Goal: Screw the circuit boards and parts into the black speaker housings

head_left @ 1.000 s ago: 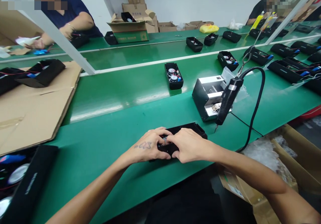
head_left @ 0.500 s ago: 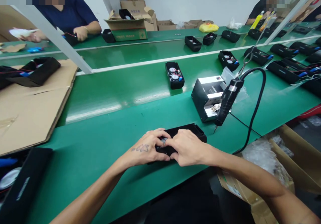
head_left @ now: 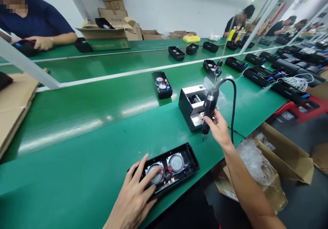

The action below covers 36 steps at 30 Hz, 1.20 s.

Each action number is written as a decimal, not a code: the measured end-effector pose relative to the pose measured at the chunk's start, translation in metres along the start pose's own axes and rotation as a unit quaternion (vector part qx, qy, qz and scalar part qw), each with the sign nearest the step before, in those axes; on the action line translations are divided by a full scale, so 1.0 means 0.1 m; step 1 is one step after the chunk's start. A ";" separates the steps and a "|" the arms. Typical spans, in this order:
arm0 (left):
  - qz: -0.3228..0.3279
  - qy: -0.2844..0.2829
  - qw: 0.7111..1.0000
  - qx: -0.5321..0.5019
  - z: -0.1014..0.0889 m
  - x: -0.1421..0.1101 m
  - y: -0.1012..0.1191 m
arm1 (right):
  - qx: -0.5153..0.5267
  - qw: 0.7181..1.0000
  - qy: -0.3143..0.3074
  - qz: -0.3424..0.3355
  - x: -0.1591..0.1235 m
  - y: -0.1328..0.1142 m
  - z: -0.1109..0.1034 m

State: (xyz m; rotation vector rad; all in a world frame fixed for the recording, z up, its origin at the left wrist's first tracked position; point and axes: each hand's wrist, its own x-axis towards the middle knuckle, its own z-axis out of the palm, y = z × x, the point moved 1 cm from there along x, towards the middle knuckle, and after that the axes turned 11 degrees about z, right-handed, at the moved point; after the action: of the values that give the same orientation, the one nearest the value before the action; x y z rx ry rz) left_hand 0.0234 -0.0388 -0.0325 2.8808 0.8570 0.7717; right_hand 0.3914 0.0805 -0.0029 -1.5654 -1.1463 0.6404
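A black speaker housing (head_left: 167,183) lies open side up on the bench near me, with two round speaker drivers (head_left: 176,163), red wires (head_left: 167,170) and a strip of circuit board inside. My left hand (head_left: 134,189) grips the left end of this housing, its fingers spread over the edge and one reaching across the left driver. That end is partly hidden under the hand. Farther right, my right hand (head_left: 217,126) is closed around the lower body of a black electric screwdriver (head_left: 210,102), which hangs bit down from a hook. Its bit is above the bench, apart from the housing.
Behind the screwdriver stands a screw feeder box (head_left: 188,111). Another open housing (head_left: 162,85) sits on the green belt, with several more to the right. Cardboard (head_left: 15,99) lies at left. A carton with plastic bags (head_left: 256,160) is below the bench at right. Co-workers sit opposite.
My right hand has left the housing and taken hold of the screwdriver. My left hand has shifted to the housing's left end, uncovering the drivers. The view has turned right.
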 end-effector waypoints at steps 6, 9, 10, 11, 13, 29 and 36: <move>-0.008 0.033 0.999 -0.010 0.00 -0.01 -0.04 | 0.202 0.978 -0.055 0.001 -0.25 0.01 0.11; -0.004 0.067 0.998 -0.005 0.06 -0.01 -0.04 | 0.242 0.969 -0.043 0.006 -0.18 -0.11 0.07; -0.002 0.076 0.997 0.001 0.09 0.01 -0.03 | 0.254 0.967 -0.020 -0.009 -0.12 -0.18 0.04; -0.002 0.083 0.996 0.009 0.11 0.03 -0.02 | 0.264 0.964 0.005 -0.030 -0.05 -0.27 0.01; -0.011 0.090 0.995 0.027 0.15 0.11 0.00 | 0.267 0.959 0.050 -0.079 0.11 -0.45 -0.02; -0.028 0.097 0.994 0.045 0.19 0.35 0.03 | 0.171 0.977 -0.128 0.023 0.15 -0.56 0.08; -0.006 0.037 0.997 0.065 0.10 0.36 0.02 | 0.331 0.937 -0.108 -0.043 -0.55 -0.80 -0.03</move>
State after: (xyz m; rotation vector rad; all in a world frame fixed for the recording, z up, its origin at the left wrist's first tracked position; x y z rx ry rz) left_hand 0.0550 -0.0209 -0.0250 2.9724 0.9668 0.8588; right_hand 0.3448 0.0293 0.0646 -0.8807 -1.0031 1.0316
